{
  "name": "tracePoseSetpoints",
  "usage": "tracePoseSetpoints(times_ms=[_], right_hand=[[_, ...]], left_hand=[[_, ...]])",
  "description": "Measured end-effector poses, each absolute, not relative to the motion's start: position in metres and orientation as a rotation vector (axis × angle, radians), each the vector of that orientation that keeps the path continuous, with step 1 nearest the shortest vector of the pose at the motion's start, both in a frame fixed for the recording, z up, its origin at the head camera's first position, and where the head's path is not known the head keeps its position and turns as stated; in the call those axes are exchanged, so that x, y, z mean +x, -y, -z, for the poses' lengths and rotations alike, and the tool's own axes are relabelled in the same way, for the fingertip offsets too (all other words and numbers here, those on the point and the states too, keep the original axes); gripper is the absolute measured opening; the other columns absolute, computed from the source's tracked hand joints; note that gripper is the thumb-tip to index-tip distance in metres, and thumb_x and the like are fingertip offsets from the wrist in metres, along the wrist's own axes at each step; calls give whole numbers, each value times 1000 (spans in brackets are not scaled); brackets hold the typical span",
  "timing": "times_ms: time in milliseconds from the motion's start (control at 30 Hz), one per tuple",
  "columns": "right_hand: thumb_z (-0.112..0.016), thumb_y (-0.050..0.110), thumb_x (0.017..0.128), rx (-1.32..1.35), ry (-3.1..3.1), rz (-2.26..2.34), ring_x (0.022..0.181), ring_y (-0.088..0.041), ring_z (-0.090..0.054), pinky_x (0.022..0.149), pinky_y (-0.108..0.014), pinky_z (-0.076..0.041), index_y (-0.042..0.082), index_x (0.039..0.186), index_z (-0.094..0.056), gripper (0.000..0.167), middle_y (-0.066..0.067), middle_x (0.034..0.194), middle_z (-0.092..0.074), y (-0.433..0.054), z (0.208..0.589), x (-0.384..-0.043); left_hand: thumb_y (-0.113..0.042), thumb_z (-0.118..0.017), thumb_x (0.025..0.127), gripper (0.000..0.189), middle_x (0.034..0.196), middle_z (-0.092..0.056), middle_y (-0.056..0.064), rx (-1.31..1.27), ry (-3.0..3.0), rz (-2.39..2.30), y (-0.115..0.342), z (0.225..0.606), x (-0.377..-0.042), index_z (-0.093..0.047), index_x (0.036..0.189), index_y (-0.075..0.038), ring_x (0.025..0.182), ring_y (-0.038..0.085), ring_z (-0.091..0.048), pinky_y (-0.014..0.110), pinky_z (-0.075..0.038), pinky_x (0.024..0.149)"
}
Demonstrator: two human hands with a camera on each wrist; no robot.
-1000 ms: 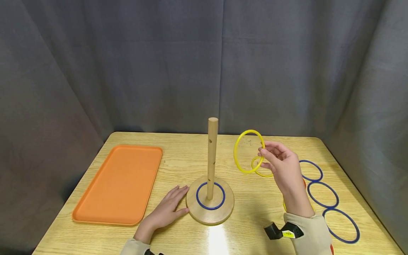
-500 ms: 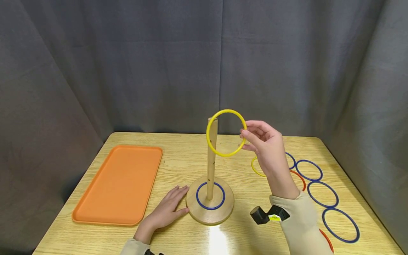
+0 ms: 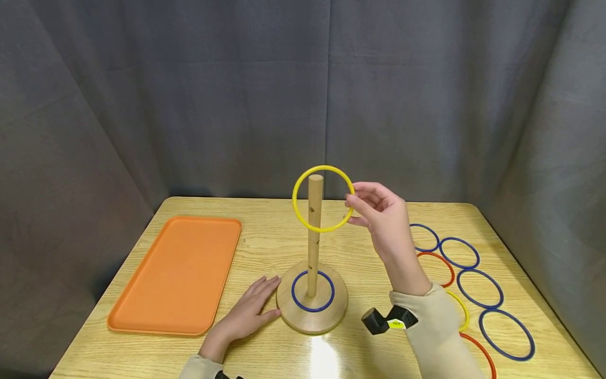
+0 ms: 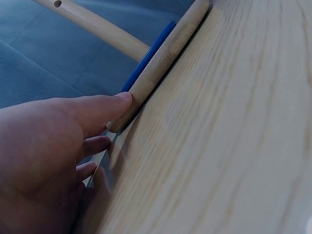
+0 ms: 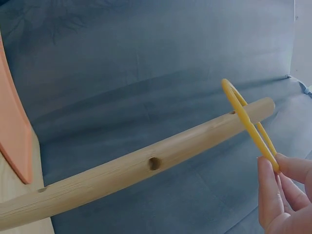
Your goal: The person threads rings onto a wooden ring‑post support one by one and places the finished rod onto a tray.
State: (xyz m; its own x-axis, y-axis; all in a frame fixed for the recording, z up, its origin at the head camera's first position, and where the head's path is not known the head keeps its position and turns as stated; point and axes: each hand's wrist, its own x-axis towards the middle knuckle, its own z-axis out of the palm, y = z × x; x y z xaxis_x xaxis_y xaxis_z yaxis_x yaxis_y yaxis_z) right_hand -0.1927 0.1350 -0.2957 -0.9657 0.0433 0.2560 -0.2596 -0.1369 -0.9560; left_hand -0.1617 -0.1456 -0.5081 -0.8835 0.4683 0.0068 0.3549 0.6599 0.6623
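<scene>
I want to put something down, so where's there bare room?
The orange tray is bare, and so is the table between it and the wooden post, beyond the left hand. The table's right side is crowded with rings beside the right sleeve.

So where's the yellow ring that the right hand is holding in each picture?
Head: near the middle, the yellow ring is around the wooden peg, in the right hand.
Left wrist: not in it.
Right wrist: right of centre, around the peg near its tip.
Shared landmark: the peg, in all three views.
</scene>
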Motion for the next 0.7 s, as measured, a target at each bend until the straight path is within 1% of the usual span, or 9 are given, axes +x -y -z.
tracePoseSetpoints(times_ms=[133, 267, 367, 500, 600, 700], right_hand=[[-68, 3, 89, 234, 1949, -2218, 77, -6, -65, 64, -24, -60, 19, 97, -68, 18, 8, 84, -69, -135, 306, -192], [-68, 4, 89, 230, 1988, -2189, 77, -5, -65, 64, -24, -60, 13, 100, -69, 14, 9, 84, -70, -135, 316, -192], [-68, 4, 89, 220, 2015, -2175, 76, -4, -65, 63, -24, -60, 11, 100, -70, 13, 11, 82, -71, -136, 323, -191], [-68, 2, 88, 185, 2042, -2180, 77, -4, -66, 62, -24, -60, 11, 99, -70, 14, 12, 81, -70, -135, 330, -191], [-67, 2, 89, 157, 2094, -2169, 78, -3, -67, 64, -24, -60, 4, 105, -68, 16, 12, 81, -69, -136, 336, -191], [-69, 6, 89, 145, 2176, -2139, 80, -3, -67, 65, -24, -60, -5, 113, -65, 26, 11, 83, -68, -136, 341, -191]], left_hand=[[-39, -59, 95, 70, 160, -28, 8, 675, -2709, -1032, 145, 509, -162, -30, 153, -12, 150, 38, -14, 65, -17, 116], [-39, -60, 95, 70, 159, -29, 8, 675, -2715, -1039, 145, 508, -160, -31, 152, -12, 150, 38, -15, 65, -17, 116], [-38, -60, 95, 70, 159, -30, 10, 685, -2720, -1043, 145, 508, -159, -32, 152, -10, 149, 39, -16, 65, -17, 116], [-37, -60, 95, 70, 158, -31, 11, 702, -2733, -1039, 144, 507, -159, -32, 152, -10, 148, 40, -17, 66, -19, 115], [-38, -60, 95, 70, 158, -31, 12, 701, -2732, -1040, 144, 506, -160, -32, 152, -10, 148, 40, -17, 66, -19, 115], [-39, -59, 95, 70, 158, -31, 12, 694, -2721, -1035, 144, 506, -161, -31, 152, -10, 149, 39, -16, 64, -17, 117]])
